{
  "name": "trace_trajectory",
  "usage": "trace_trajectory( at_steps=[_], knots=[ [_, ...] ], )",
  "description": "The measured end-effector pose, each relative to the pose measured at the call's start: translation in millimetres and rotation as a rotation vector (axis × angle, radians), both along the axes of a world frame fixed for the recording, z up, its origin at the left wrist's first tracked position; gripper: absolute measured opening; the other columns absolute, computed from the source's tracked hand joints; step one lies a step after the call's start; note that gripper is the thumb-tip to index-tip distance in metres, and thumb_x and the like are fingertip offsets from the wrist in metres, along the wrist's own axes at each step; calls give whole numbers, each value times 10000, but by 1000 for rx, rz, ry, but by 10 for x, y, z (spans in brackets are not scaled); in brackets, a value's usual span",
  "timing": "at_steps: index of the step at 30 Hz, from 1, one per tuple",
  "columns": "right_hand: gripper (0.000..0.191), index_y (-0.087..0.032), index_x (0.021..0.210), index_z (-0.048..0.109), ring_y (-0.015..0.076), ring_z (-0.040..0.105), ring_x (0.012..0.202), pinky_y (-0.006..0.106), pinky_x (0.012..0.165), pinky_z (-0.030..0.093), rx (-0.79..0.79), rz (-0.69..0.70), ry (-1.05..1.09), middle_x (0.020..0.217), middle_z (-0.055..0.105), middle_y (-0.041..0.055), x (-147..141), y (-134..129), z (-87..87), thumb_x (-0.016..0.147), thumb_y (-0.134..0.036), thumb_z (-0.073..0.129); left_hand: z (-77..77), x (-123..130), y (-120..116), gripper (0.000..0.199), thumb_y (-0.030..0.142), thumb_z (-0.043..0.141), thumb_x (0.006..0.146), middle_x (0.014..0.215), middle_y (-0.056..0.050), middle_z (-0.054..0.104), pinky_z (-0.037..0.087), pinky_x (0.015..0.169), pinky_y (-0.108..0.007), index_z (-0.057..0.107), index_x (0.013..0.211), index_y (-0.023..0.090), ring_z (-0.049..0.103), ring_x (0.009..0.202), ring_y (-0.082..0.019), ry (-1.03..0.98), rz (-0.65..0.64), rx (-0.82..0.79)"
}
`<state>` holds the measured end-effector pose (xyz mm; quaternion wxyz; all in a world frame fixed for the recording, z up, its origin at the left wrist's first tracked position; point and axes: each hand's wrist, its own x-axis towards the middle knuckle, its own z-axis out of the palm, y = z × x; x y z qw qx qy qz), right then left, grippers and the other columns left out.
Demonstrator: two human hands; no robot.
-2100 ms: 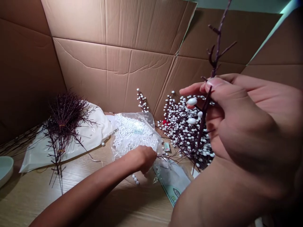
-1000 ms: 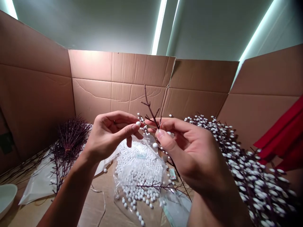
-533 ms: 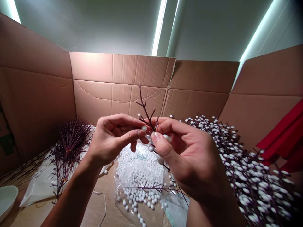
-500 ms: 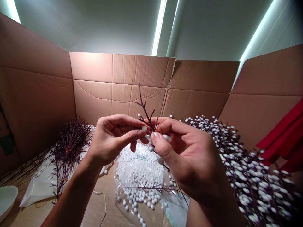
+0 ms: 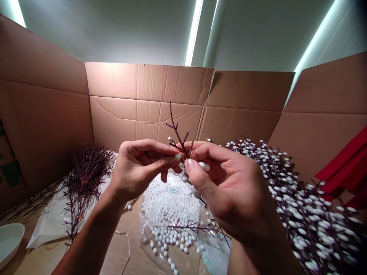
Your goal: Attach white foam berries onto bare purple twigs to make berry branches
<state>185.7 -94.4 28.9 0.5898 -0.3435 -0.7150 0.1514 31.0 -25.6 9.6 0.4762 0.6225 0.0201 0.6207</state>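
A dark purple-brown artificial twig (image 5: 179, 138) stands between my hands, its forked top bare and white berries on its lower stem. My right hand (image 5: 226, 179) pinches the stem between thumb and forefinger, with white berries showing by its curled fingers. Between the thumb and forefinger of my left hand (image 5: 143, 164) is one white berry (image 5: 178, 156), held against a side shoot of the twig. Below the hands lies a clear plastic bag (image 5: 146, 217) full of white berries (image 5: 172, 206). Another bare twig (image 5: 197, 227) lies across it.
A bundle of bare twigs (image 5: 86, 172) lies on white plastic (image 5: 48, 225) at left, near a white bowl (image 5: 10, 240). Finished berry branches (image 5: 295, 206) pile up at right, beside red material (image 5: 344, 164). Cardboard walls (image 5: 114, 82) surround the wooden table (image 5: 114, 256).
My left hand has moved slightly right with the berry, closer to the twig's stem. The right hand keeps its pinch on the twig. The whole view has shifted a little.
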Motion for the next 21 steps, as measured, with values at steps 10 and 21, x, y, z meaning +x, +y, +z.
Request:
trace_trajectory(
  at_steps=[10, 21],
  knots=[
    [128, -187, 796, 640, 159, 717, 966, 211, 803, 594, -31, -18, -7, 1140, 738, 85, 4, -8, 0, 923, -177, 654, 28, 28, -48, 206, 255, 961, 647, 725, -84, 794, 556, 416, -236, 823, 763, 156, 713, 534, -175, 37, 135, -22],
    [143, -183, 797, 608, 158, 703, 915, 236, 754, 578, -17, -21, -64, 1128, 733, 85, 21, 10, -2, 938, -182, 628, 5, 47, -49, 189, 236, 958, 652, 728, -75, 796, 555, 422, -229, 821, 756, 159, 720, 551, -172, 16, 148, 7]
  ],
)
